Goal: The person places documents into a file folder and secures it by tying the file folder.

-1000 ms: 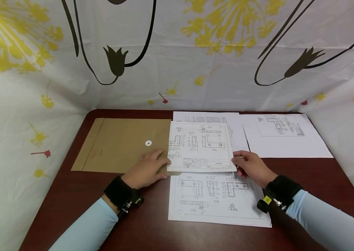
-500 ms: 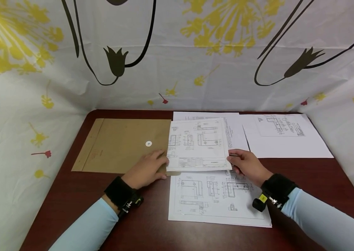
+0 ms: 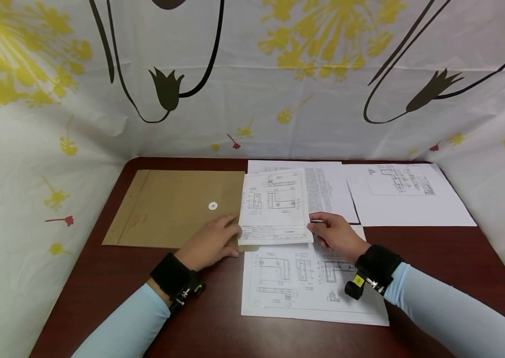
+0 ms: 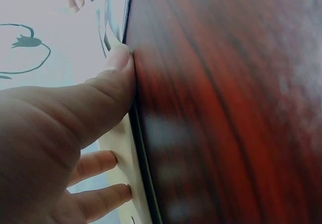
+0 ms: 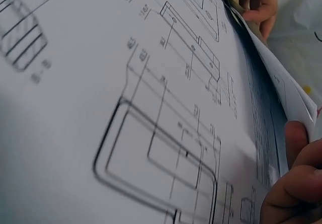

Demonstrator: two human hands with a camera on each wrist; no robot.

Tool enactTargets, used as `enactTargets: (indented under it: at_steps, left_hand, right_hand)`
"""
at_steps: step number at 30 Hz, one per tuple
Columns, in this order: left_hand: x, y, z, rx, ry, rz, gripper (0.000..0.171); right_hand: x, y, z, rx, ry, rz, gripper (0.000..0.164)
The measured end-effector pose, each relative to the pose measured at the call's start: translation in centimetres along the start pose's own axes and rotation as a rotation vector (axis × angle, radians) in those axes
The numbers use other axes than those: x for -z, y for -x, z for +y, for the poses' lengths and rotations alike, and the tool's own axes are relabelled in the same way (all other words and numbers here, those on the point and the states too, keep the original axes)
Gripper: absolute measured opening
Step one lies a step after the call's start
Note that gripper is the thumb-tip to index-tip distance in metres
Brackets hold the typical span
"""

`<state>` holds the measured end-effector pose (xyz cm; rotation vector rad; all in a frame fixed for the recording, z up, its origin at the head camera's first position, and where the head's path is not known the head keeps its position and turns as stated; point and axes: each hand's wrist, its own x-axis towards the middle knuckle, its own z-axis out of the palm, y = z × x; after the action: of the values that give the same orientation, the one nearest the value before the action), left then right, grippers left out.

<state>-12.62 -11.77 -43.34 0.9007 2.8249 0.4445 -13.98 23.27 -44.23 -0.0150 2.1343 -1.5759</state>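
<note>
My left hand [image 3: 207, 241] rests on the right end of a brown paper envelope [image 3: 171, 204], fingers spread near its mouth. In the left wrist view the thumb [image 4: 116, 58] presses at the envelope's lower edge, and two fingertips touch its face. My right hand [image 3: 335, 236] pinches the right edge of some printed technical drawings [image 3: 274, 206], a thin stack whose left part is hidden inside the envelope. The right wrist view shows the sheets [image 5: 282, 78] raised in a slight bend. Below them lies another drawing [image 3: 279, 298] on the table.
A printed text page [image 3: 324, 186] lies behind the held sheets. At the back right is a white sheet with a small drawing [image 3: 409, 199]. The dark wooden table [image 3: 216, 318] meets a patterned cloth [image 3: 252, 99] at the back and sides.
My right hand has moved left with the drawings, so more of them is hidden in the envelope and more of the text page shows. The left hand stays in place.
</note>
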Motion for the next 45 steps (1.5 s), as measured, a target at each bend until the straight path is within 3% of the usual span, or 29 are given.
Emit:
enactTargets:
  at_steps: [10,20,34,45]
  left_hand:
    - [-0.1,0.0,0.1,0.023,0.007,-0.011,0.040]
    - [0.0,0.0,0.1,-0.006,0.012,0.003,0.041]
    - [-0.4,-0.1,-0.2,-0.002,-0.001,0.007,0.041]
    - [-0.1,-0.1,0.0,-0.014,0.017,0.007,0.041]
  right_hand:
    - [-1.9,-0.8,-1.0,0.035,0.057,-0.011,0.043]
    - [-3.6,-2.0,-1.5,0.061,0.040,-0.029,0.040]
    - [-5.7,-3.3,-2.4,0.086,0.120,0.002,0.036]
    - [-6.7,-4.1,-3.3,0.093,0.126,-0.026,0.035]
